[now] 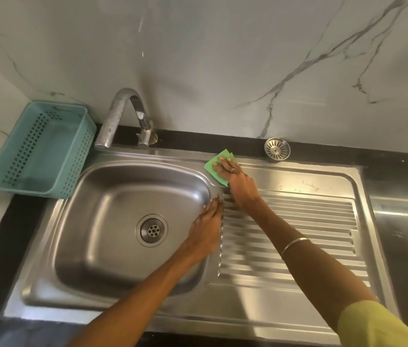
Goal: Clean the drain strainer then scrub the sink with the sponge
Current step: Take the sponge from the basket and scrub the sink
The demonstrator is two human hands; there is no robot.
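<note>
Now we are pressing our right hand (233,175) flat, fingers spread, on the thin green scrubbing sponge (216,169) at the far edge of the stainless steel sink (248,309), on the flat ledge between the bowl's far right corner and the ribbed steel drainboard (298,236). Nothing is being gripped; the palm and fingers are simply pinning the sponge down. We are resting our left hand (209,221) open and empty on the bowl's right rim, fingers stretched toward the far edge.

The round perforated steel drain strainer (277,149) is sitting out of the drain, well apart from it, on the black counter strip (198,140) by the marble wall, past the far edge of the drainboard. It looks clean, so we are judging the strainer step done, though it is not back in the open drain hole (151,230). Scrubbing is under way at the rim; the bowl and most of the drainboard seem to be left.

The sponge is lying flat, its long axis running diagonally from the bowl's corner toward the far right, one corner pointing at the wall. The strainer is facing up, slightly tilted toward us.
</note>
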